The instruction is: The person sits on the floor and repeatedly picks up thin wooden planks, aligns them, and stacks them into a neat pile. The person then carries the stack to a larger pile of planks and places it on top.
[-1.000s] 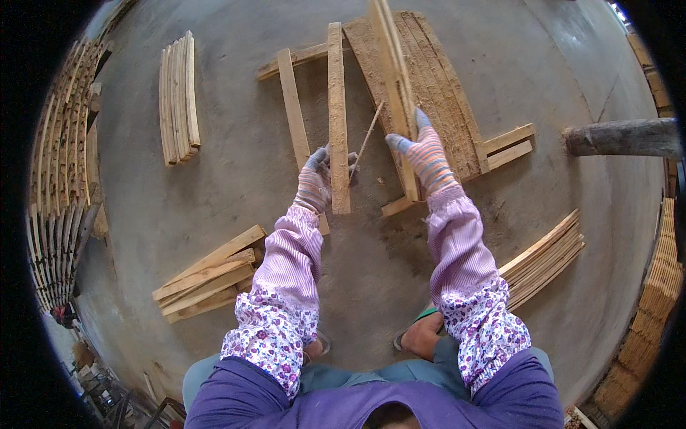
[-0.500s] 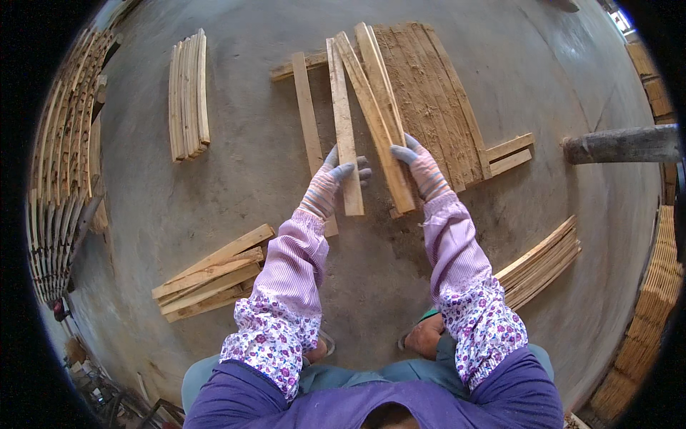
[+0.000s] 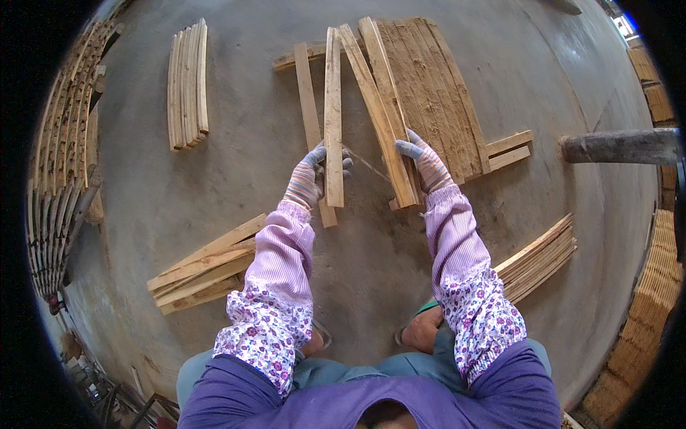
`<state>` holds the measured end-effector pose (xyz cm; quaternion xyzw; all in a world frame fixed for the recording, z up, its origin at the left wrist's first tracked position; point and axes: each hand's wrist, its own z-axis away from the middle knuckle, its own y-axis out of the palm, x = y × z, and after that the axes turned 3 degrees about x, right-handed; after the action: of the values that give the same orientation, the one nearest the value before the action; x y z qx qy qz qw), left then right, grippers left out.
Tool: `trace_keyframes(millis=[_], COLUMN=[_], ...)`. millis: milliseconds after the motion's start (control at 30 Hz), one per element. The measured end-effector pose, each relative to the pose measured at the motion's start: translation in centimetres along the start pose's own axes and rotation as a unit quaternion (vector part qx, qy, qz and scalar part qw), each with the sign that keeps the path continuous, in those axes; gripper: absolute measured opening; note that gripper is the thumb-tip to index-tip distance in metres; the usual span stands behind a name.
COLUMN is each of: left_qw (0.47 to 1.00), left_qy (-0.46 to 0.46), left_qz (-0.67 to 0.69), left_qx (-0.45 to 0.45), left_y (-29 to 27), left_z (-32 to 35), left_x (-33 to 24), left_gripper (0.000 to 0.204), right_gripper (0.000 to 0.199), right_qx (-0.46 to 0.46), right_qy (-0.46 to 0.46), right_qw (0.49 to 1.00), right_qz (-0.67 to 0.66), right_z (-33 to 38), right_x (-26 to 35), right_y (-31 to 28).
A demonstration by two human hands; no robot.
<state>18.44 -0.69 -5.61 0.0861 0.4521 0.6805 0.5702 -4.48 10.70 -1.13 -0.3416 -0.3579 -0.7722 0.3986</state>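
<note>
In a striped glove with grey fingertips, my left hand [image 3: 307,179] is closed round the near part of a narrow wooden slat [image 3: 334,107]. Just left of that slat, another slat [image 3: 309,93] lies with its far end on a wooden crosspiece [image 3: 284,61]. My right hand [image 3: 429,163], gloved alike, grips the near part of a slat [image 3: 371,100], its thumb on the upper face. A further slat [image 3: 382,61] lies against its right side; whether the hand also holds that one I cannot tell. Right of it lies a row of rough, sawdust-covered boards [image 3: 432,93].
Bundled slats [image 3: 188,86] lie at the far left, loose pieces [image 3: 204,268] at the near left. A slat stack [image 3: 539,257] sits by my right forearm. A dark post [image 3: 622,146] juts in from the right. Tall wood stacks line the left [image 3: 68,129] and right [image 3: 647,300] edges.
My left hand has moved left with its slat, which now points straighter away from me. The gap to the right-hand slats is wider. My right hand has barely moved.
</note>
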Motion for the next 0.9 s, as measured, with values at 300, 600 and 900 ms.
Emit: trace_keyframes(millis=[300, 600, 900], left_qw=[0.971, 0.999, 0.992], left_qy=[0.014, -0.014, 0.010], left_qz=[-0.237, -0.024, -0.093], left_qx=[0.008, 0.018, 0.088], left_y=[-1.2, -2.7, -2.1], left_z=[0.1, -0.2, -0.6], left_x=[-0.1, -1.6, -0.7], left_gripper=[0.045, 0.045, 0.058], right_gripper=[0.095, 0.089, 0.084], right_qx=[0.020, 0.022, -0.015], right_qy=[-0.022, -0.043, -0.021], right_qw=[0.999, 0.997, 0.996], right_qz=[0.035, 0.059, 0.089], right_z=[0.0, -1.4, -1.9], right_x=[0.3, 0.0, -2.4], right_y=[1.9, 1.7, 3.5])
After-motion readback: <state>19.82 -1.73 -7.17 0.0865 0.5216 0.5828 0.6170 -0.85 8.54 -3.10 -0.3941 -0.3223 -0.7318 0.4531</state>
